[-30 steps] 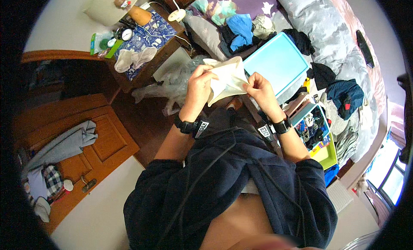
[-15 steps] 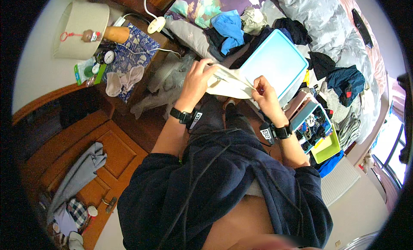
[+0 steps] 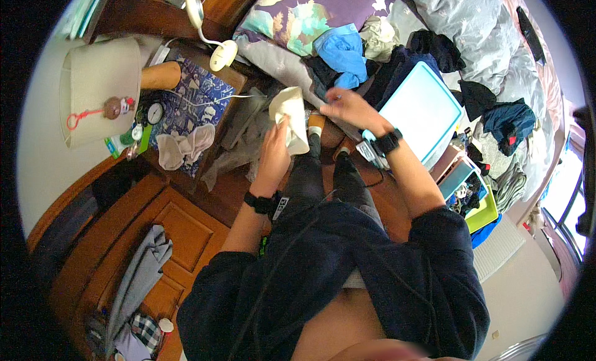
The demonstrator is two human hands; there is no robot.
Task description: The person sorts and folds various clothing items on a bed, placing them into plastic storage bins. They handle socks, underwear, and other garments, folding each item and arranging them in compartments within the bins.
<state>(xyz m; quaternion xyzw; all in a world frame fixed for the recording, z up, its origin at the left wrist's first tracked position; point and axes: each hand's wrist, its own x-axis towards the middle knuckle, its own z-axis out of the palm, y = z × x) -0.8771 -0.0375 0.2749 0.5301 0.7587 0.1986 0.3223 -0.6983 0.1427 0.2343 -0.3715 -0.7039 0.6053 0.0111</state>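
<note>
Left of the blue-rimmed lid (image 3: 421, 115), your left hand (image 3: 274, 153) grips the cream cloth (image 3: 297, 126) — long axis pointing away from you; your right hand (image 3: 358, 109), fingers parted, hangs between.

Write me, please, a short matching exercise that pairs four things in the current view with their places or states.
1. Cream cloth
2. Right hand
3. Light-blue cloth
4. Pale pinkish cloth

A. On the blue patterned cover
B. Held in the left hand
C. Apart from the cream cloth, fingers not closed on it
D. Next to the purple floral pillow

Pairs: 1-B; 2-C; 3-D; 4-A
</note>
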